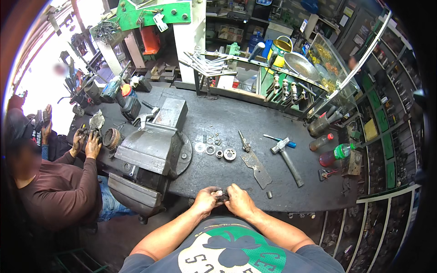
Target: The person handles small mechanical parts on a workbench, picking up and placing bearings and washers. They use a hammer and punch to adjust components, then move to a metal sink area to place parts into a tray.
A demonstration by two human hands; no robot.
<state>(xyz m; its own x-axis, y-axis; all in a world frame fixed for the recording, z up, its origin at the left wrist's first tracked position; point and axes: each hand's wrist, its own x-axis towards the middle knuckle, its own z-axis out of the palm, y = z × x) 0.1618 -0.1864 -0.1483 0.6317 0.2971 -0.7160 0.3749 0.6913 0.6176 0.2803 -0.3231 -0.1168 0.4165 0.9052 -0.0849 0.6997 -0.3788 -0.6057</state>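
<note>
At the near edge of the dark workbench (214, 175), my left hand (207, 200) and my right hand (240, 201) meet, fingers closed around a small dark metal part (223, 197). The fingers cover most of it, so its exact kind does not show. Beyond my hands lie several rings and washers, among them a bearing-like ring (230, 154). A flat metal plate (256, 169) lies to the right of them, with a drill-chuck-like tool (244, 141) at its far end. Further right is a hammer (287, 159) across a blue-handled screwdriver (284, 141). A small metal bushing (269, 194) stands near the front edge.
A large bench vise (150, 150) stands on my left. Beyond it, a person in a brown sleeve (68, 193) handles a dark part with both hands. Bottles (334, 154) stand at the right, a rack of metal rods (209, 63) at the back, and a cordless drill (123, 95) behind the vise.
</note>
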